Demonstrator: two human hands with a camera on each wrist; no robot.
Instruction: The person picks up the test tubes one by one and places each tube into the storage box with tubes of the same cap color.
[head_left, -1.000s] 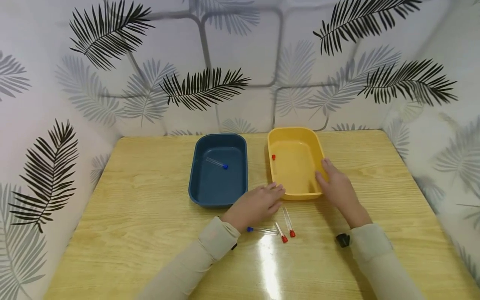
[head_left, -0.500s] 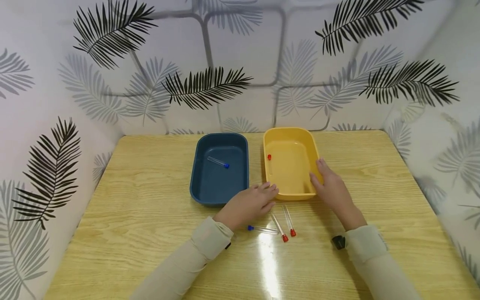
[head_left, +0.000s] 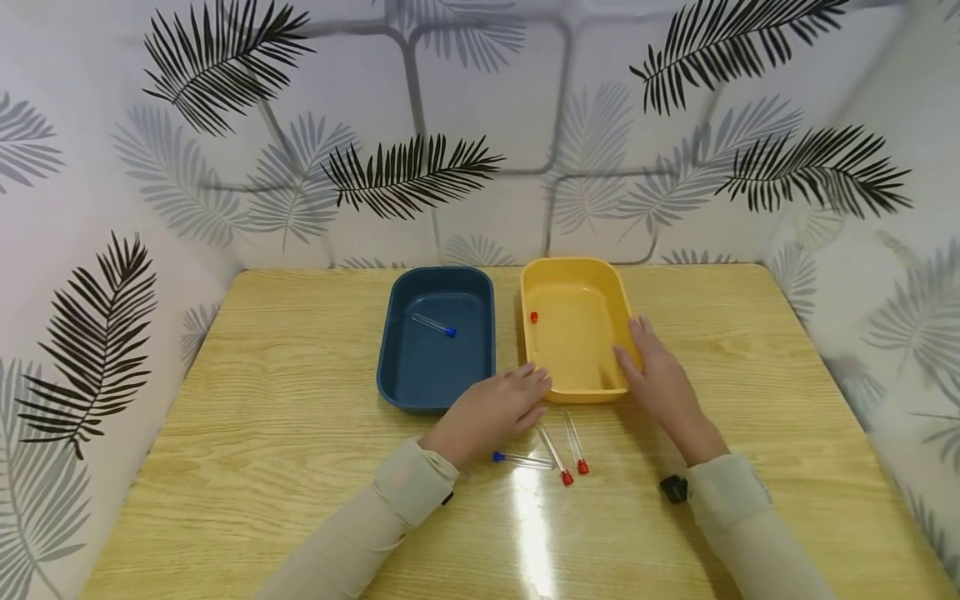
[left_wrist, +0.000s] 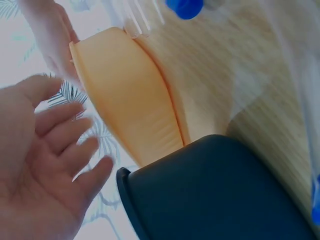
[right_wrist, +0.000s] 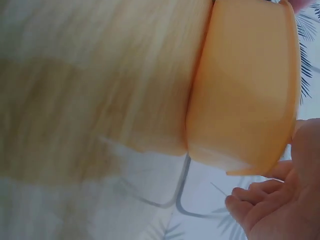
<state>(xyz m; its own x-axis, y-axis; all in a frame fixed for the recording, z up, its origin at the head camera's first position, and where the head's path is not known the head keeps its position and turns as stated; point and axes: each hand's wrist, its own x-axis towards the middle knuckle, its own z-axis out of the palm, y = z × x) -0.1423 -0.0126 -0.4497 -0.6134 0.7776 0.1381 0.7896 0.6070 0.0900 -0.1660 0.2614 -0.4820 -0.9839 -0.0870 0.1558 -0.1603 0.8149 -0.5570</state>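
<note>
A yellow tray [head_left: 570, 393] stands at the middle back of the wooden table, with a red-capped tube [head_left: 534, 317] along its left inner side. My right hand [head_left: 663, 392] grips its right wall near the front corner, thumb inside the rim. My left hand [head_left: 491, 410] lies by the tray's front left corner, fingers loosely spread. In the left wrist view those fingers curl round nothing; whether they touch the rim I cannot tell. To the left is a dark blue tray [head_left: 435, 383] holding a clear tube with a blue cap [head_left: 450, 332].
In front of the trays lie two clear tubes with red caps [head_left: 567, 478] and one with a blue cap [head_left: 498, 457]. A leaf-patterned cloth [head_left: 480, 117] rises behind the table [head_left: 285, 433]. Only a narrow gap separates the two trays.
The yellow tray has slid left toward the blue tray, my right hand moving with it. My left hand has also shifted left. The loose tubes have stayed put.
</note>
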